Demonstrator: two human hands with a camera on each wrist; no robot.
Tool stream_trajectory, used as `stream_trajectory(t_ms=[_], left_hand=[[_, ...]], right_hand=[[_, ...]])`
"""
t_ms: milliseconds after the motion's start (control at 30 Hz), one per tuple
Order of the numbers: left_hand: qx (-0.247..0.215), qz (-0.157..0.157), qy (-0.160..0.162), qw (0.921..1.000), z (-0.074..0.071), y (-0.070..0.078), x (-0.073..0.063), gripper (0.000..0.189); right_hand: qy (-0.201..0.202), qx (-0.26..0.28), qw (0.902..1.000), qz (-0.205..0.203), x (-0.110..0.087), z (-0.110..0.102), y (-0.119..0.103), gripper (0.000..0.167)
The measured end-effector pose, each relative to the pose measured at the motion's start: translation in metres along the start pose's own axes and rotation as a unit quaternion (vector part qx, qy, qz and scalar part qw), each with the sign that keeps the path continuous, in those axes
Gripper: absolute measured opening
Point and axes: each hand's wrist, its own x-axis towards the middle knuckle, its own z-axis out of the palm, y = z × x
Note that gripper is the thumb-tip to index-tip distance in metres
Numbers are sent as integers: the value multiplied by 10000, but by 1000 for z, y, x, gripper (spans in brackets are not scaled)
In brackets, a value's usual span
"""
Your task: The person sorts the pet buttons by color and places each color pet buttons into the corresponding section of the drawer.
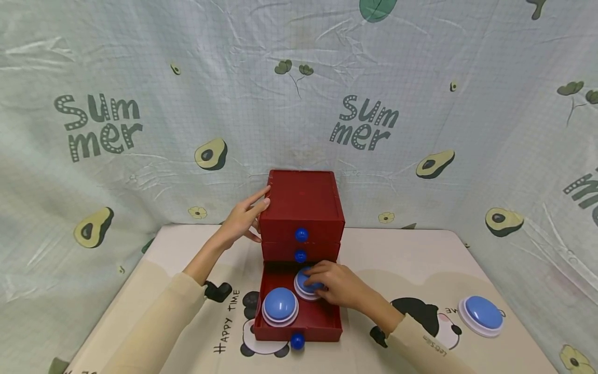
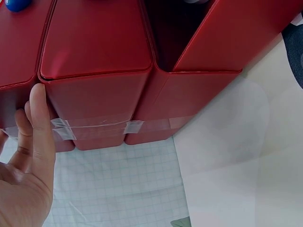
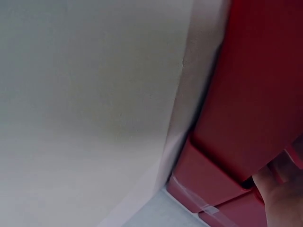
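Note:
A red cabinet of stacked drawers (image 1: pixel 303 195) with blue knobs stands against the back wall, its bottom drawer (image 1: pixel 310 332) pulled out. My left hand (image 1: pixel 239 221) rests on the cabinet's left side, fingers extended; the left wrist view shows these fingers (image 2: pixel 41 123) against the red side near the upper drawers. Inside the open drawer, my right hand (image 1: pixel 343 284) holds a blue push button with a white base (image 1: pixel 304 283), fingers curled over its top. Another blue push button (image 1: pixel 280 304) sits at the drawer's front left. In the right wrist view, only part of that hand (image 3: pixel 284 201) shows beside the cabinet.
A third blue push button (image 1: pixel 483 312) lies on the right side of the white table (image 1: pixel 187 332), which carries panda prints. Behind it hangs a pale sheet (image 1: pixel 261 104) printed with avocados and lettering. Clear tape (image 2: pixel 97 125) runs along the cabinet's side.

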Motion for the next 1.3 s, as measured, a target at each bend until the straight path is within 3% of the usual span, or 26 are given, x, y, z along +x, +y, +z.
stream_trajectory(t_ms=[333,633,867,1067,1300], left_hand=[[8,14,-12,10000,0,-2,-1,59],[25,27,-37,10000,0,-2,0,60],[-9,-18,-18,10000,1,-2,-1,59],[-5,6,-23,10000,0,-2,0,58],[-36,-13,-9,10000,1,0,-2,59]], right_hand=[[-103,517,9977,419,-10,-9,-1,27],[600,961,9909,726,-37,-38,11,31],[1300,845,9859,624,-71,-54,39,40],[1582,637,9819,820,-107,-66,63,46],[1759,368,9712,1563,-156,-76,89,50]])
